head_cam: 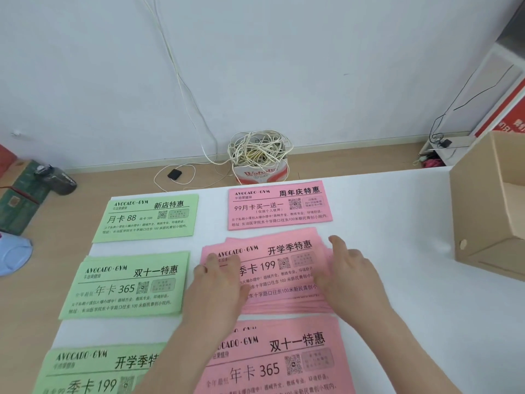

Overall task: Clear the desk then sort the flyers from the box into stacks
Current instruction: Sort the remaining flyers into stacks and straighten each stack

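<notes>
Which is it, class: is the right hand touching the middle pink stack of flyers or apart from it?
Touching. The head view shows the right hand resting its fingers on the right edge of the middle pink stack, with no gap.

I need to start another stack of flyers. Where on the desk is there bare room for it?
The widest bare patch of desk lies between the pink stacks and the cardboard box, running toward the near right edge. The left half is crowded: green stacks and pink ones leave only narrow strips.
</notes>
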Tool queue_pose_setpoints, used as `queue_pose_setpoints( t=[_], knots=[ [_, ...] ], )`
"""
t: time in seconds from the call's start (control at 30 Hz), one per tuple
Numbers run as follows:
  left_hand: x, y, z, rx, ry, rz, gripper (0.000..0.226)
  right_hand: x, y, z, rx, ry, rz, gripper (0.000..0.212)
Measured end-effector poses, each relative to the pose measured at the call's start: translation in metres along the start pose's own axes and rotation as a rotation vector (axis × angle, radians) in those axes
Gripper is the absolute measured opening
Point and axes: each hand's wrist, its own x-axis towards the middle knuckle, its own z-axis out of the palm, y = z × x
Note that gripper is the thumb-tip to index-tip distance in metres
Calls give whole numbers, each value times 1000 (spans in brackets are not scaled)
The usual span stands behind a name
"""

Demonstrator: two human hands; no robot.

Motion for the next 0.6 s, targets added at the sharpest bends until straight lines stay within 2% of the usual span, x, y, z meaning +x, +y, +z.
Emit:
queue_pose_setpoints(
  t=[0.17, 0.3, 0.37, 0.47, 0.53, 0.6],
  knots=[
    [-4, 12, 6, -45, 10, 41, 52, 13, 5, -1, 241, -57, 112, 77],
    [-6, 4, 6, -128, 6, -36, 68, 20, 14, -8, 437, -83, 260, 78],
    [-6, 3, 6, -140, 17, -73, 75, 22, 13, -8, 396, -89, 278, 65],
    [-4, 13, 6, -167, 39, -55, 82, 22, 8, -8, 270, -105, 269, 33],
    [-2, 18, 8, -166, 49, -44, 85, 20, 6, -9, 133, -74, 257, 30],
    [-2, 17, 11, -189, 70, -60, 87, 17, 7, -11, -14, -42, 245, 39]
  ],
)
